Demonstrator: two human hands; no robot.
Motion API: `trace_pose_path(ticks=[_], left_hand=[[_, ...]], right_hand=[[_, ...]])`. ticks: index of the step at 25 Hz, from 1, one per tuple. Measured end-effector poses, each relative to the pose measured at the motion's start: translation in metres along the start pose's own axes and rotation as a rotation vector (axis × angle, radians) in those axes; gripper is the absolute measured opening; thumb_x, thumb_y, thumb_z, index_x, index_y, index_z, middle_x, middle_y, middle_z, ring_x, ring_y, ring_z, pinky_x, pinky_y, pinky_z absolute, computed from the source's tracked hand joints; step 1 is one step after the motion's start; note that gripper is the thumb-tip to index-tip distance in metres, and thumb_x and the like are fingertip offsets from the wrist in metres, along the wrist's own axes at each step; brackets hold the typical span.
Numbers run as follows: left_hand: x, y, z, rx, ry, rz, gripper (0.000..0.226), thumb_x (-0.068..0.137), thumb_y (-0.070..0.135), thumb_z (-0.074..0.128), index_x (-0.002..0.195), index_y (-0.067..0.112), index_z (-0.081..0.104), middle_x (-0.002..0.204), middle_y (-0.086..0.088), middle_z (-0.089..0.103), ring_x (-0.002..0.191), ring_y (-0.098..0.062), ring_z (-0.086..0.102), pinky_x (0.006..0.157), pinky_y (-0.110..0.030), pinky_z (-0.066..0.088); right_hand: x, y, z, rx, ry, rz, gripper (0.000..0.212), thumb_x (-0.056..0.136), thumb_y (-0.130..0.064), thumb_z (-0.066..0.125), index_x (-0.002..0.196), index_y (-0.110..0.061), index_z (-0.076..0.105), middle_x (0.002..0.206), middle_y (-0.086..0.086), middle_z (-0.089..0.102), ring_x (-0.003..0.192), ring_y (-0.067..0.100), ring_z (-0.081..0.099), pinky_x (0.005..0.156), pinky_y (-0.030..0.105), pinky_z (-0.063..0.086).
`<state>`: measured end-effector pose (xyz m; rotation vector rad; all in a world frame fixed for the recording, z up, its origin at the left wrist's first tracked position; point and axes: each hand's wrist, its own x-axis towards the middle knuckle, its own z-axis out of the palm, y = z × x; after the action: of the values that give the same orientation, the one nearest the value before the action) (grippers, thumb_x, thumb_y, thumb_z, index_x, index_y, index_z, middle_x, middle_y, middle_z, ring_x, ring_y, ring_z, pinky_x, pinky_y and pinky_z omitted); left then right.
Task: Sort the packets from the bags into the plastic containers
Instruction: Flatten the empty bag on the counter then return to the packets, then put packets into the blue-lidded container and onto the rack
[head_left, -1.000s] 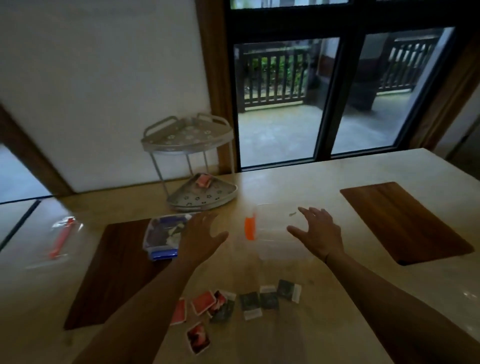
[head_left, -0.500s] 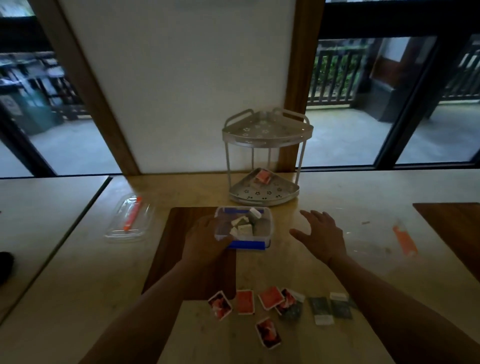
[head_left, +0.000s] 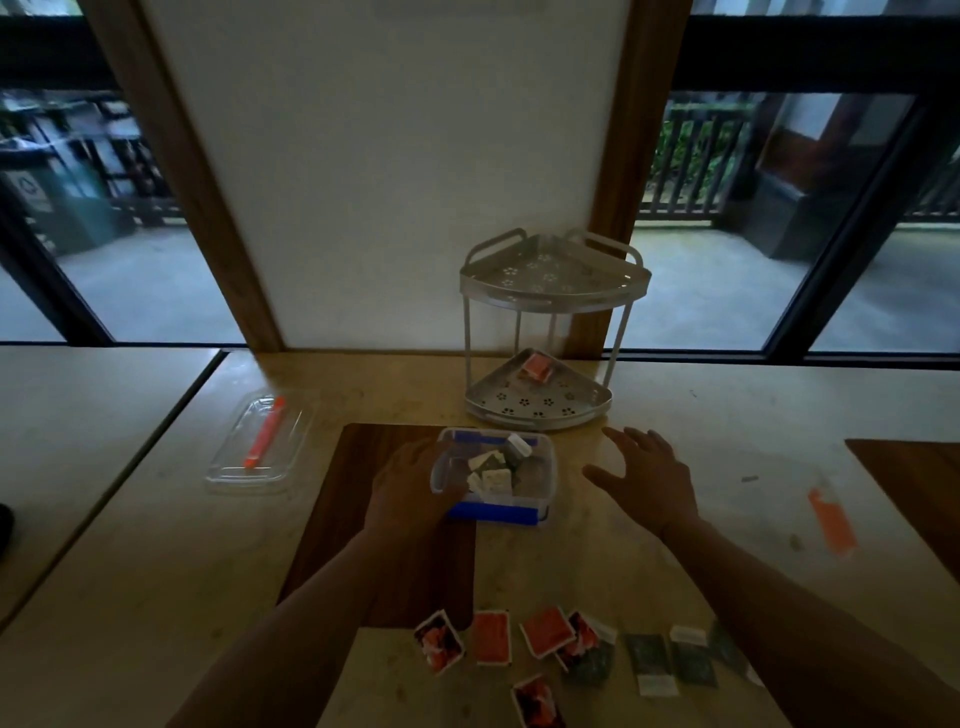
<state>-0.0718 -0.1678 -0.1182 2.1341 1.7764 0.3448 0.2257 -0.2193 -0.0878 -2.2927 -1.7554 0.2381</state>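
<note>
Smooth beige desk (head_left: 675, 395) by dim windows.
Left hand (head_left: 415, 488) gripped the clear rectangular plastic container (head_left: 496, 480) of packets; right hand (head_left: 647, 478) hovered, fingers spread wide.

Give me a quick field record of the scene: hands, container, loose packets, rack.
left hand: grips the container's left side
right hand: open, above the table, holding nothing
container: clear tub with blue base, several packets inside
red packets: loose on the table's near edge
dark packets: right of the red ones
rack: two tiers, one red packet on the lower tier
</note>
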Motion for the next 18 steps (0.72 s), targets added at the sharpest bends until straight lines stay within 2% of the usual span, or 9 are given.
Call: trace_pose_path(ticks=[5,8,9,12,15,18], left_hand=[[0.035,0.018,0.008,-0.067,0.001,-0.012,0.061,0.073,0.069,0.051,0.122,0.033,0.055,0.124,0.007,0.059,0.114,-0.014,0.058,0.095,-0.043,0.050],[0.066,0.021,0.021,-0.123,-0.049,-0.027,0.091,0.059,0.096,0.030,0.119,0.032,0.057,0.124,0.003,0.062,0.112,-0.016,0.059,0.096,-0.044,0.050],[0.077,0.022,0.024,-0.101,-0.063,-0.016,0.091,0.061,0.096,0.030,0.122,0.033,0.055,0.129,0.002,0.059,0.117,-0.017,0.056,0.099,-0.044,0.048],[0.107,0.031,0.023,0.007,-0.035,0.079,0.061,0.078,0.068,0.053,0.131,0.037,0.049,0.141,0.003,0.048,0.130,-0.020,0.046,0.106,-0.044,0.042],[0.144,0.031,0.033,0.005,-0.008,0.161,0.057,0.081,0.054,0.063,0.131,0.028,0.057,0.139,-0.002,0.051,0.123,-0.022,0.052,0.098,-0.035,0.046],[0.180,0.033,0.049,0.038,-0.047,0.139,0.049,0.083,0.046,0.064,0.130,0.032,0.056,0.136,-0.001,0.053,0.118,-0.021,0.055,0.097,-0.038,0.048]], right_hand=[[0.037,0.005,-0.005,-0.015,-0.003,-0.017,0.075,0.084,-0.065,0.052,0.147,-0.032,0.029,0.157,0.001,0.030,0.146,0.025,0.022,0.112,0.051,0.029],[0.060,0.010,-0.001,-0.015,-0.026,-0.042,0.073,0.085,-0.063,0.052,0.147,-0.033,0.029,0.157,0.001,0.029,0.146,0.025,0.022,0.113,0.050,0.028],[0.068,0.012,0.001,-0.015,-0.035,-0.048,0.072,0.086,-0.062,0.052,0.147,-0.034,0.029,0.157,0.001,0.029,0.146,0.025,0.022,0.113,0.049,0.028],[0.099,0.017,0.013,0.007,-0.052,-0.078,0.067,0.087,-0.059,0.053,0.146,-0.036,0.031,0.155,0.000,0.033,0.144,0.024,0.026,0.112,0.049,0.029],[0.132,0.019,0.032,0.021,-0.080,-0.114,0.062,0.088,-0.056,0.054,0.143,-0.035,0.036,0.151,-0.001,0.040,0.139,0.021,0.034,0.108,0.046,0.034],[0.165,0.016,0.056,0.024,-0.122,-0.135,0.059,0.088,-0.056,0.053,0.141,-0.033,0.041,0.148,0.002,0.045,0.135,0.022,0.041,0.105,0.045,0.041]])
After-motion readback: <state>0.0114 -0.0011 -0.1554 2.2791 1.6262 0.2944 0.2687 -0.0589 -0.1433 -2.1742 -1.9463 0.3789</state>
